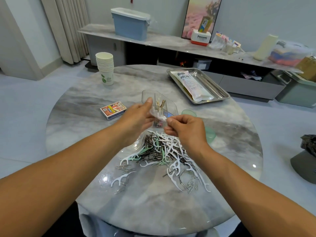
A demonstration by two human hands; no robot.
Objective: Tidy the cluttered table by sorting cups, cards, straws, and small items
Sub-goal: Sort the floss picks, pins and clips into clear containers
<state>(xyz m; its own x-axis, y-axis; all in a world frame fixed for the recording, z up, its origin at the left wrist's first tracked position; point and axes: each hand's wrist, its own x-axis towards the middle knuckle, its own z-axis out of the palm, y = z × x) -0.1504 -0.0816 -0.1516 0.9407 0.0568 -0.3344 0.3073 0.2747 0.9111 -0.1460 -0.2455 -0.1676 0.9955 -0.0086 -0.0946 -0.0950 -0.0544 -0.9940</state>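
Right hand [183,129] has its fingertips pinched on one end of a small bunch of white floss picks [158,115]; the left hand [138,117] cups the other end, thumb up against the clear divided organiser [160,106]. Loose as that bunch looks, I'd say a pick could slip back into the mixed pile of picks, paper clips and pins [164,158] below, or land in the wrong compartment. Both forearms reach straight out over the round marble table [77,108], wrists meeting above the pile, right knuckles bent downward
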